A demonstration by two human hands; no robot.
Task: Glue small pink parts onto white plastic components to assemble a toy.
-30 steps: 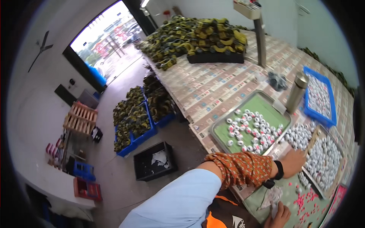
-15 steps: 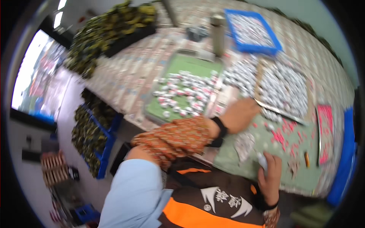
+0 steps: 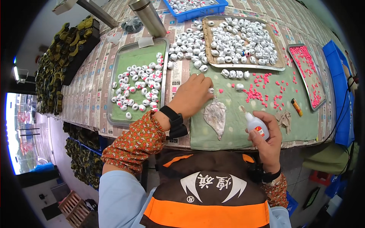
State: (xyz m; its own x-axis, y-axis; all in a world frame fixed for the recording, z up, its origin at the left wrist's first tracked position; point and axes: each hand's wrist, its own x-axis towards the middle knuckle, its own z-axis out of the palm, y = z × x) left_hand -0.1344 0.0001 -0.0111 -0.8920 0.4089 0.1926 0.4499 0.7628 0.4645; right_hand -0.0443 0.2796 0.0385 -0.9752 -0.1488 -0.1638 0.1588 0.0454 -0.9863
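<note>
My left hand (image 3: pixel 191 95) is closed, thumb and fingers pinched on a small white rounded part (image 3: pixel 211 90) just above the green mat (image 3: pixel 243 142). Only the part's edge shows past the fingertips. In my right hand (image 3: pixel 270 136) is a small white squeeze bottle (image 3: pixel 257 126) with a thin needle tip, tilted toward the left hand. Between the hands lies a crumpled, stained pale cloth (image 3: pixel 215 117). A short row of white parts (image 3: pixel 235 74) and one lone white part (image 3: pixel 239 87) sit beyond it, beside scattered pink pieces (image 3: pixel 256 93).
At left, a green-lined tray (image 3: pixel 121 62) holds white parts with pink bits. A brown-lined tray (image 3: pixel 207 41) of white parts stands behind the mat, a narrow tray (image 3: pixel 322 100) of pink pieces at right. A steel flask (image 3: pixel 150 19), blue bin (image 3: pixel 336 62) and orange lighter (image 3: pixel 296 107) are around.
The view has swung and sharpened. My left hand has drawn back from the white parts toward the mat's left side. The bottle in my right hand has come up, its tip pointing left.
</note>
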